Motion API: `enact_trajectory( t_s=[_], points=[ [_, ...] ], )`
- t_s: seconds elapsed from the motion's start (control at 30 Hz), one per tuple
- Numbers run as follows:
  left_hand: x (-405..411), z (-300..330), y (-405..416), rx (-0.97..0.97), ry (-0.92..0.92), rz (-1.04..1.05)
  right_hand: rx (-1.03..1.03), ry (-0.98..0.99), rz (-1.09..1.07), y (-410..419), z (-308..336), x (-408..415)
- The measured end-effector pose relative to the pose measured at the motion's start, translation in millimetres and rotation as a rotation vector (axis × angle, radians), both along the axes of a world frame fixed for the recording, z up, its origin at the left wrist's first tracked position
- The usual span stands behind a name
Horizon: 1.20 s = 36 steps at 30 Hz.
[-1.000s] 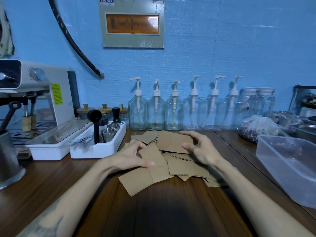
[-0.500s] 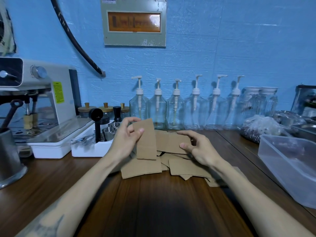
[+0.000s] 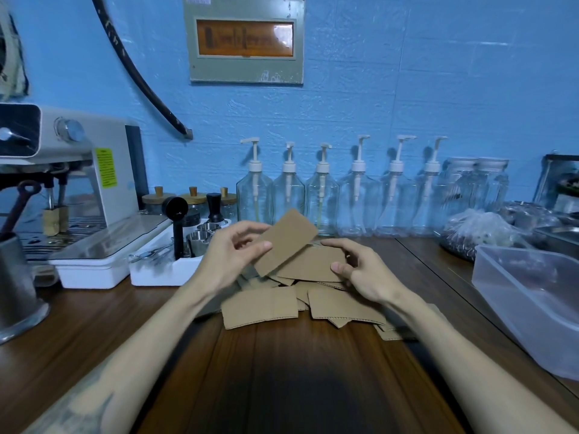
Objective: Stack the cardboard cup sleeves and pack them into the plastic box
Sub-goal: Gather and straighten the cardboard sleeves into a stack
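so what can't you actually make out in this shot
- How many cup sleeves are in the pile: they overlap, and both hands cover part of it in the head view.
- The plastic box: cut off by the right edge, and its far corner sits against clutter.
- The right hand grip: its fingertips under the sleeve it holds are hidden.
- The wall panel text: blurred.

place: café prep counter | evidence: espresso machine (image 3: pixel 72 170); row of syrup pump bottles (image 3: pixel 341 195); tamper (image 3: pixel 215 207); cup sleeves (image 3: pixel 260 308)

The cup sleeves (image 3: pixel 286 241) are matt brown cardboard. The table (image 3: pixel 282 371) is shiny dark wood. The box (image 3: pixel 529 296) at 3 o'clock is cloudy plastic.
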State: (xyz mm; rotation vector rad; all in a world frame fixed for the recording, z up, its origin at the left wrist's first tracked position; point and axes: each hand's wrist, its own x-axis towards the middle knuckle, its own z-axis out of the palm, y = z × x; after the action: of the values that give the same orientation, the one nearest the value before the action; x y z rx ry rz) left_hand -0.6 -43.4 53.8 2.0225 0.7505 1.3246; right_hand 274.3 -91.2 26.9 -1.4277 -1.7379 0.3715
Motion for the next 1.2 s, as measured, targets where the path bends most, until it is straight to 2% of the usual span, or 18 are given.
enact_trajectory(
  t_s=[0.23, 0.37, 0.53, 0.73, 0.8, 0.93, 1.07, 1.2],
  points=[
    [15, -19, 5, 0.087, 0.193, 0.036, -0.013, 0.041, 0.053, -9, 6, -9],
    [25, -29, 8, 0.034, 0.24, 0.142, -0.03, 0.063, 0.09, -14, 9, -18],
    [33, -36, 9, -0.028, 0.313, 0.039, -0.083, 0.122, 0.095, -13, 7, -26],
    [29, -38, 8, 0.176, 0.508, 0.097, -0.016, -0.055, 0.068, -8, 2, -31],
    [28, -36, 9, 0.182, 0.503, 0.089, 0.039, -0.152, 0.033, -6, 1, -31],
    [27, -34, 12, 0.144, 0.449, 0.042, 0.106, -0.198, 0.012, -4, 4, -35],
    [25, -35, 14, 0.12, 0.386, 0.037, 0.118, -0.183, 0.021, 0, 7, -41],
    [25, -35, 15, 0.08, 0.366, 0.08, 0.045, -0.136, 0.01, 5, 12, -42]
  ],
)
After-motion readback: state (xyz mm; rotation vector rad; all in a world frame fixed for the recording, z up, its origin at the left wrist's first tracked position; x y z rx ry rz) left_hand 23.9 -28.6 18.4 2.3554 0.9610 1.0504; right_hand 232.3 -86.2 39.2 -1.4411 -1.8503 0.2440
